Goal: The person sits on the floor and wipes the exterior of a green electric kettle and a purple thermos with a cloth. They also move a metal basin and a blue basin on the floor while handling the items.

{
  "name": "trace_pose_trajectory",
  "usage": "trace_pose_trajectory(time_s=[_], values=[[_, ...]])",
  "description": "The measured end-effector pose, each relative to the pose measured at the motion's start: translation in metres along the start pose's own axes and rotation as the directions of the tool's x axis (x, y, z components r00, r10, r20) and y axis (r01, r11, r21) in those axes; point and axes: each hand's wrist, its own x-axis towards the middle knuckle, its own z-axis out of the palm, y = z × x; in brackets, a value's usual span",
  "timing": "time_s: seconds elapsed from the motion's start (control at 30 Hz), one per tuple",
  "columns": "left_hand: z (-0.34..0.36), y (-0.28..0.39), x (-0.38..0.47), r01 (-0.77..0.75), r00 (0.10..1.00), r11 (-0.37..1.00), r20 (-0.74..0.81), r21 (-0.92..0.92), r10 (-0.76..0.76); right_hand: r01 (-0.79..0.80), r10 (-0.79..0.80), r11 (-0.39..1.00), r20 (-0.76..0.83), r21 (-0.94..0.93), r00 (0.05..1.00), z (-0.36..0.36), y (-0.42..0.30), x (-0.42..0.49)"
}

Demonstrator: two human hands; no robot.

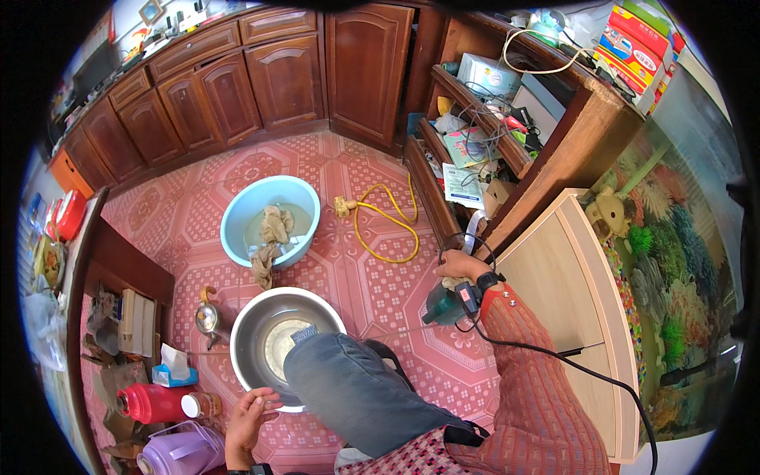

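My right hand (466, 266), reaching out to the right, curls over a beige cloth-like piece (455, 282). Just below it is a dark green, partly see-through object (442, 307) on the floor, its kind unclear. My left hand (252, 415) is empty, fingers loosely apart, by the near rim of a metal basin with a white edge (243, 300). My jeans-clad leg (356, 386) hides part of that basin, which holds some liquid. Farther off, a light blue plastic basin (234, 219) contains water and a wet beige cloth (276, 224), with cloth also hanging over its near rim.
A yellow hose (389, 258) with a fitting loops across the tiled floor. A metal kettle (208, 317), a red thermos (155, 404) and a purple thermos jug (184, 451) stand or lie left. Cluttered open drawers (442, 205) and a fish tank (671, 285) line the right.
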Motion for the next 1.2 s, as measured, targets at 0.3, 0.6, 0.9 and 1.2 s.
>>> trace_pose_trajectory(time_s=[0.3,0.6,0.9,1.2], values=[[-0.003,-0.012,-0.016,0.034,0.998,0.998,-0.047,-0.05,-0.036,-0.301,0.281,0.941,-0.138,-0.156,0.95,0.012,-0.031,0.042],[-0.012,-0.024,-0.022,0.036,0.996,0.998,-0.078,-0.051,-0.04,-0.134,0.078,0.977,-0.307,-0.167,0.948,-0.008,-0.032,-0.009],[-0.013,-0.024,-0.016,0.015,0.997,0.999,-0.079,-0.046,-0.018,-0.228,0.126,0.97,-0.62,-0.087,0.774,0.002,-0.011,-0.093],[-0.013,-0.029,-0.015,0.008,0.996,1.0,-0.094,-0.02,-0.01,-0.192,0.222,0.975,-0.52,0.111,0.825,0.048,0.038,-0.128]])
